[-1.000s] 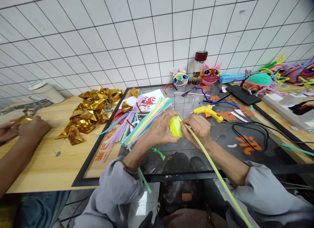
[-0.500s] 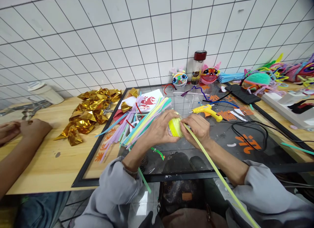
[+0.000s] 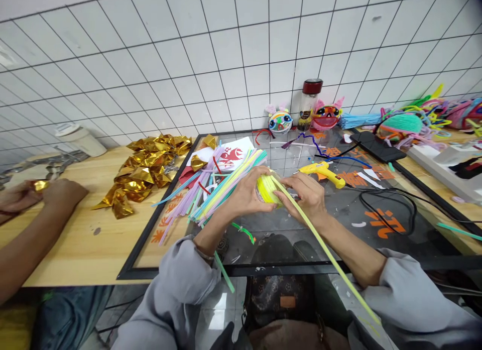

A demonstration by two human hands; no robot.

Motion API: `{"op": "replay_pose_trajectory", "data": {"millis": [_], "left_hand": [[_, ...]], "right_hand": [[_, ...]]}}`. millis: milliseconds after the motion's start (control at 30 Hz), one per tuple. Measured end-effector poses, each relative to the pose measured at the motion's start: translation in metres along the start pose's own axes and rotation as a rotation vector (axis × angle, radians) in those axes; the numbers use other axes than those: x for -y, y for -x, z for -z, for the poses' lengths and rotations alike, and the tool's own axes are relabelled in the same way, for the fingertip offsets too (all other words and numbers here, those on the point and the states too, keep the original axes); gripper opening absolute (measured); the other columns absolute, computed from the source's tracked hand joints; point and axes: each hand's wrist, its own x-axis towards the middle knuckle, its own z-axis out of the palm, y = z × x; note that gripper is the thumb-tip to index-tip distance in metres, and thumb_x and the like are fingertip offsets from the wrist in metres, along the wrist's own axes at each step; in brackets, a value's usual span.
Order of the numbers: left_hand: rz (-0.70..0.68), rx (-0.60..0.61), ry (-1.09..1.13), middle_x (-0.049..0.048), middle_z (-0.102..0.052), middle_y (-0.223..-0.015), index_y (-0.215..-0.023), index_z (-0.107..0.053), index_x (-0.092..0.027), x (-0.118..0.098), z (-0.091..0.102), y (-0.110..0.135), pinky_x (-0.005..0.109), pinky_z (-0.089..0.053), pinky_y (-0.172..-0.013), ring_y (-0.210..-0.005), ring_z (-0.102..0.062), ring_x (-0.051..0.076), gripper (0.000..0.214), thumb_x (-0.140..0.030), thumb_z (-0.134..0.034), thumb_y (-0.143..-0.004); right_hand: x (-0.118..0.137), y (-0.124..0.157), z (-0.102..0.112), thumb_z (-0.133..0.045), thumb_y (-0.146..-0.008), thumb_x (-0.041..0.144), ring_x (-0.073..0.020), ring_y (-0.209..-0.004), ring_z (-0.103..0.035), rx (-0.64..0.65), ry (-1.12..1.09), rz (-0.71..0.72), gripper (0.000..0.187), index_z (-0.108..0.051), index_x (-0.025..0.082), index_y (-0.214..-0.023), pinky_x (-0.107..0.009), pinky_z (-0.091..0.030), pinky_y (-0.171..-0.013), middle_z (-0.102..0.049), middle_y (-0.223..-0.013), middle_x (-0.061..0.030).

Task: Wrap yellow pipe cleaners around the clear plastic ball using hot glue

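Note:
My left hand [image 3: 251,192] is curled around a ball wrapped in bright yellow pipe cleaner [image 3: 266,189], held above the glass-topped board. From the top of the ball a long pale yellow pipe cleaner [image 3: 331,257] runs down past my right forearm toward my lap. My right hand [image 3: 307,194] is closed at the ball's right side, with the strand passing between its thumb and fingers and the thumb against the ball. Beside my left wrist lies a bundle of pastel pipe cleaners [image 3: 222,189].
A yellow glue gun [image 3: 323,173] and its black cord lie to the right. Behind stand two decorated balls [image 3: 279,121] and a bottle [image 3: 309,106]. Gold foil pieces [image 3: 146,171] are heaped at left, near a co-worker's hands [image 3: 62,197]. A power strip [image 3: 444,169] sits at far right.
The strand has shifted onto the top of the ball, and my right fingers have loosened and moved slightly. A gold piece now shows in the co-worker's hands. The view has shifted a little.

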Motion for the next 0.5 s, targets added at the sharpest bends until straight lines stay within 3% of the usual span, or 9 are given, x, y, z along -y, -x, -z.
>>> {"op": "replay_pose_trajectory", "data": {"millis": [167,267,400,500], "left_hand": [[0.148,-0.012,0.094,0.0066,-0.061,-0.120,-0.116,-0.048,-0.021,-0.001,0.001,-0.001,0.041,-0.048,-0.100,-0.112,-0.060,0.026,0.066,-0.028,-0.080,-0.059],[0.252,0.006,0.266,0.0059,-0.061,-0.113,-0.114,-0.047,-0.020,0.002,0.001,-0.003,0.037,-0.051,-0.092,-0.105,-0.061,0.024,0.068,-0.041,-0.083,-0.059],[0.307,-0.015,0.550,0.0053,-0.061,-0.111,-0.111,-0.043,-0.022,0.010,-0.003,-0.005,0.032,-0.052,-0.084,-0.097,-0.063,0.020,0.078,-0.059,-0.084,-0.056],[0.373,-0.053,0.726,0.0042,-0.063,-0.112,-0.112,-0.042,-0.023,0.014,-0.004,-0.004,0.031,-0.052,-0.082,-0.095,-0.065,0.019,0.081,-0.056,-0.086,-0.053]], "right_hand": [[0.000,-0.001,0.000,-0.064,-0.092,0.032,-0.0193,-0.071,-0.063,0.011,-0.078,-0.015,0.014,-0.069,0.019,-0.091,-0.033,-0.051,-0.067,-0.071,-0.078,-0.0064],[0.000,-0.004,0.003,-0.063,-0.094,0.029,-0.0175,-0.069,-0.063,0.000,-0.175,-0.050,0.012,-0.070,0.020,-0.090,-0.032,-0.050,-0.065,-0.070,-0.077,-0.0044],[-0.003,-0.010,0.009,-0.063,-0.092,0.028,-0.0157,-0.064,-0.061,-0.069,-0.241,-0.186,0.012,-0.072,0.022,-0.086,-0.031,-0.049,-0.060,-0.068,-0.072,-0.0011],[-0.013,-0.014,0.014,-0.063,-0.089,0.027,-0.0148,-0.061,-0.059,-0.133,-0.201,-0.334,0.014,-0.071,0.021,-0.079,-0.029,-0.048,-0.058,-0.068,-0.069,-0.0011]]}}
